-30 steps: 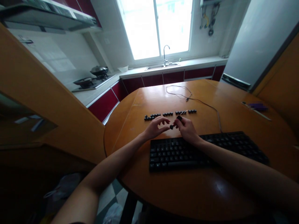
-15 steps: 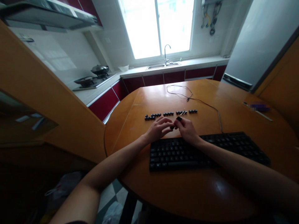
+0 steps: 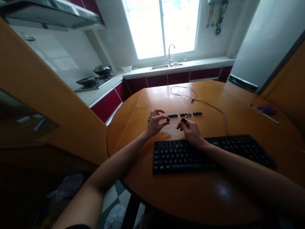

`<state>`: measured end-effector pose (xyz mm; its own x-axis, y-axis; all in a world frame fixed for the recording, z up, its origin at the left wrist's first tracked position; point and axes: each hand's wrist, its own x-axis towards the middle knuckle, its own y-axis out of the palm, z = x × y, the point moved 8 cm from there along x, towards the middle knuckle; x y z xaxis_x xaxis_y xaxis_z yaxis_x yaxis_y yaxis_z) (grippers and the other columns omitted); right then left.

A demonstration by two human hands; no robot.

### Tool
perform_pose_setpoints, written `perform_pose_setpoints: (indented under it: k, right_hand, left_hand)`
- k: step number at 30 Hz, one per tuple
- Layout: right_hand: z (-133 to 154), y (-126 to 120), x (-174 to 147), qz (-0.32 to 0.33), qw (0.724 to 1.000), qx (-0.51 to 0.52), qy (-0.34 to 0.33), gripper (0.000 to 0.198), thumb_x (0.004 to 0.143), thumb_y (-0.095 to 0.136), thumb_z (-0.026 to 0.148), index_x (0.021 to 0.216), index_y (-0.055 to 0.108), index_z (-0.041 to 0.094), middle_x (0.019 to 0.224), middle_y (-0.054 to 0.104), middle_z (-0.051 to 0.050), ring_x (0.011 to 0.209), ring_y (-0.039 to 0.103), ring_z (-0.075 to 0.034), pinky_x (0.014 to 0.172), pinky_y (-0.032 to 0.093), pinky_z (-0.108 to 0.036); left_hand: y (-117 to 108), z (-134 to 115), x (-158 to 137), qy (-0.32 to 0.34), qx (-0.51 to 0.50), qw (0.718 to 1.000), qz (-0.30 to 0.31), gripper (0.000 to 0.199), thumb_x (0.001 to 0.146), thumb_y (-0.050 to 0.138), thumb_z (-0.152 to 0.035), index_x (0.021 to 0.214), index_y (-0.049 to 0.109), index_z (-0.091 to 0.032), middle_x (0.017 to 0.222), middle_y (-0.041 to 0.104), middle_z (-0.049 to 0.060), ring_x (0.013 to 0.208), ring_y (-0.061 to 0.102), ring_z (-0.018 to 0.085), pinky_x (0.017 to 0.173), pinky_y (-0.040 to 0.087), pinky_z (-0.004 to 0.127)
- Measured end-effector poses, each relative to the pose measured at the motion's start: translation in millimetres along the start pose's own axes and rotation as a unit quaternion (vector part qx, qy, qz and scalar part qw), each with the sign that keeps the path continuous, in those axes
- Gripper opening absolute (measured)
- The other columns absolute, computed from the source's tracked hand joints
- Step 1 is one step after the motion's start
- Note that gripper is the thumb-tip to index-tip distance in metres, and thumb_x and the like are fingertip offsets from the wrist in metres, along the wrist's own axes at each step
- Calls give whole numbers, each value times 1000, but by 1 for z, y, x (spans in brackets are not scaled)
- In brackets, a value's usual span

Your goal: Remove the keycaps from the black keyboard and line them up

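Above the wooden table [image 3: 190, 197], just beyond the black keyboard [image 3: 176, 156]: pinching a small black keycap [image 3: 168, 119] between thumb and finger of the left hand [image 3: 154, 125]; gripping a dark-handled wire tool [image 3: 183, 120] in the right hand [image 3: 190, 129], apart from the keycap, with short rows of loose keys [image 3: 172, 115] just behind.

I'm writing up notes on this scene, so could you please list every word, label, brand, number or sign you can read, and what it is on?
No text can be read with certainty.
Keyboard: pale key markings show, but are too small and blurred to read.
Row of small black keycaps: no marking legible.
Purple item: partly pixelated, nothing readable.
Range hood: no lettering can be made out.
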<state>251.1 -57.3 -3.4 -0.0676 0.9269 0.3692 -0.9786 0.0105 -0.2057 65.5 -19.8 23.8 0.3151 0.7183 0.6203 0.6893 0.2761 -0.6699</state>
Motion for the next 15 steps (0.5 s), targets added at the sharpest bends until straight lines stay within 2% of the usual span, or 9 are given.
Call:
perform_pose_setpoints:
  k: [3,6,15]
  right_hand:
    - [-1,1,0,1,1000,-9,2,37,94,54,43,76,68,16,75,71,-8,68,62,-19,65,46,-31]
    - [-3,1,0,4,1000,-13,3,38,94,53,45,74,68,16,74,70,-8,66,61,-19,63,45,-31]
    - [-4,1,-1,8,1000,-21,5,39,95,54,44,74,69,15,72,69,-8,65,59,-19,63,44,-31]
  left_hand:
    - [0,37,1,-68,84,994,-1,19,74,86,-35,92,80,-30,127,57,6,110,47,27,99,41,45]
    - [5,59,-2,-108,126,986,22,21,72,87,-36,92,81,-33,130,55,6,117,44,31,95,39,47]
    - [7,71,-7,-161,129,978,26,23,72,86,-41,93,81,-34,132,52,6,123,41,34,96,36,48]
